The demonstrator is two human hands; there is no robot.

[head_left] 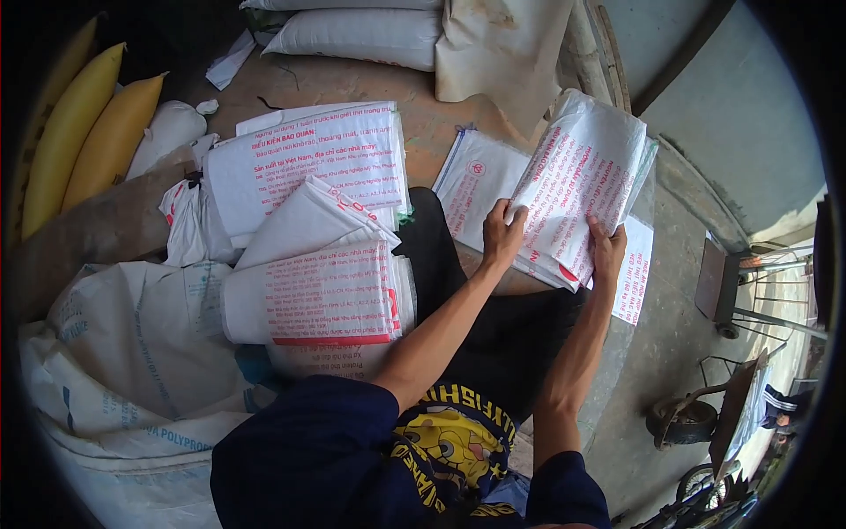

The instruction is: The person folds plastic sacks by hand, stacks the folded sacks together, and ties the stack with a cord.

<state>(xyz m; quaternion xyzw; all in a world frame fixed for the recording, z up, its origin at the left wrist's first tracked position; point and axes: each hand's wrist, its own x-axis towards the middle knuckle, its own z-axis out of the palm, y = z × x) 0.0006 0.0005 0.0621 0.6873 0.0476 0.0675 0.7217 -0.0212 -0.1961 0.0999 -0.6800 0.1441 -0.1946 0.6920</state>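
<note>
Both my hands grip a folded white woven plastic sack [586, 167] with red print, tilted up over the floor at my right. On its near left edge is my left hand [504, 233], fingers closed round the fold. My right hand [607, 251] clasps the lower right edge, thumb on top. Beneath and beside it lie more flat printed sacks [476, 181], partly covered by the held one. Another white sheet with red lettering [636, 273] shows past my right hand. To my left rest stacks of folded sacks [308, 300], with another folded pile [304, 167] behind them.
A large open white polypropylene bag [141, 353] stands at the lower left. Full yellow sacks [115, 132] line the far left, and full white sacks [357, 37] lie at the back. A wheelbarrow [687, 421] stands on the concrete floor at right.
</note>
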